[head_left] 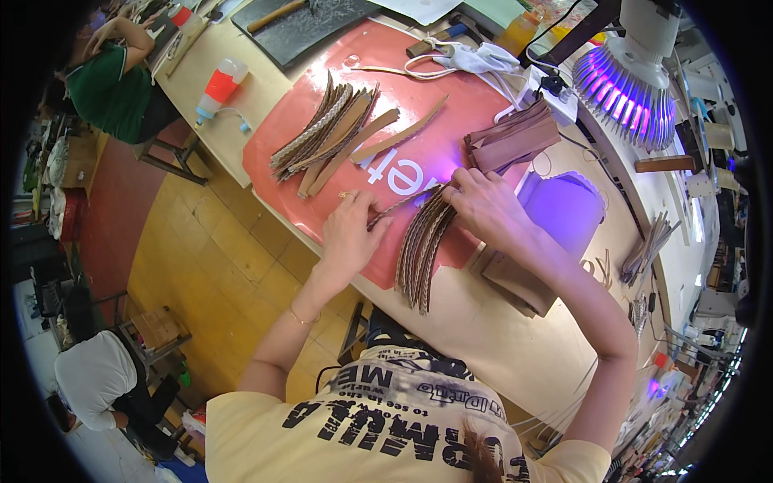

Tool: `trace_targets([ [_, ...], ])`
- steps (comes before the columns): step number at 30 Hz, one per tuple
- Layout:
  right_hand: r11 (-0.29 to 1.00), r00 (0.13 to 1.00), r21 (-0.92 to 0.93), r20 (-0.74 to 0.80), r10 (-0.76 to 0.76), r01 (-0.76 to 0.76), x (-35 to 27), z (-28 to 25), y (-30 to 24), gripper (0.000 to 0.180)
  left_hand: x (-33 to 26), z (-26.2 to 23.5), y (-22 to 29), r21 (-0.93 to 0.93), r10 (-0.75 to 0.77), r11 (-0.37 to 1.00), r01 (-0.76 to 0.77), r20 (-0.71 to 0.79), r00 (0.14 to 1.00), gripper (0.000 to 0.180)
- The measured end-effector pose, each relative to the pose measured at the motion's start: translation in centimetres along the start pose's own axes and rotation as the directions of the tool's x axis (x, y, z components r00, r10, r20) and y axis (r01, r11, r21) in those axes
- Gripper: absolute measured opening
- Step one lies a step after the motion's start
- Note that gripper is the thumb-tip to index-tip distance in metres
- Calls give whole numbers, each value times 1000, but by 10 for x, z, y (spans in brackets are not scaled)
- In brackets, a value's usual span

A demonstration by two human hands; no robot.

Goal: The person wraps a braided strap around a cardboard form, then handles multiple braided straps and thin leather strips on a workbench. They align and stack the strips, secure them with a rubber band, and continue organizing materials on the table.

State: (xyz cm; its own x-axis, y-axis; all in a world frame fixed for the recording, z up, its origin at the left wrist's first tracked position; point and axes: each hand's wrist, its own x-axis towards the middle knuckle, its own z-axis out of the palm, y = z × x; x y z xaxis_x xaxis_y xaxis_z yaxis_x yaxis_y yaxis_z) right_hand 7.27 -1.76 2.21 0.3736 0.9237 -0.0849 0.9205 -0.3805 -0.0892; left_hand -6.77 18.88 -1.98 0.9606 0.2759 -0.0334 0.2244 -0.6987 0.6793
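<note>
A thin braided strip (pixel 400 204) runs slantwise between my two hands above the red mat (pixel 282 193). My left hand (pixel 350 227) pinches its lower left end. At its upper right end, my right hand (pixel 485 206) is closed with bent fingers, partly hiding that end. Under and beside the right hand lies a row of brown braided strips (pixel 425 251), hanging toward the mat's near edge. Farther off to the left, a fanned bundle of braided and flat tan strips (pixel 326 133) rests on the mat. Flat brown strips (pixel 511 143) are stacked beyond my right hand.
A lit lamp with a finned metal head (pixel 626 95) stands at the right, near a white power strip (pixel 549 95). Brown sheet material (pixel 515 282) lies right of the braided strips. A red-and-clear bottle (pixel 219 90) and dark board (pixel 302 28) occupy the far left. Other people sit leftward.
</note>
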Motion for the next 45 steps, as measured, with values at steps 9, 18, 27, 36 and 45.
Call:
trace_targets([
  [9,997,993,-73,-109,-41,33,-2,-8,-4,39,-12,14,19,31,88,996,-87,-33,996,14],
  [18,979,981,-53,31,-193,194,9,-5,-1,33,-25,11,26,-39,211,977,-211,5,977,21],
  [27,978,979,-57,57,-197,200,12,-7,1,26,90,-3,-5,319,445,878,-357,-268,854,22],
  [36,980,983,-83,32,-181,183,7,-2,1,23,90,25,5,118,141,986,-116,-236,962,18],
  [45,978,982,-101,-36,-184,180,6,-8,-2,17,59,20,15,63,190,982,-180,-228,955,11],
])
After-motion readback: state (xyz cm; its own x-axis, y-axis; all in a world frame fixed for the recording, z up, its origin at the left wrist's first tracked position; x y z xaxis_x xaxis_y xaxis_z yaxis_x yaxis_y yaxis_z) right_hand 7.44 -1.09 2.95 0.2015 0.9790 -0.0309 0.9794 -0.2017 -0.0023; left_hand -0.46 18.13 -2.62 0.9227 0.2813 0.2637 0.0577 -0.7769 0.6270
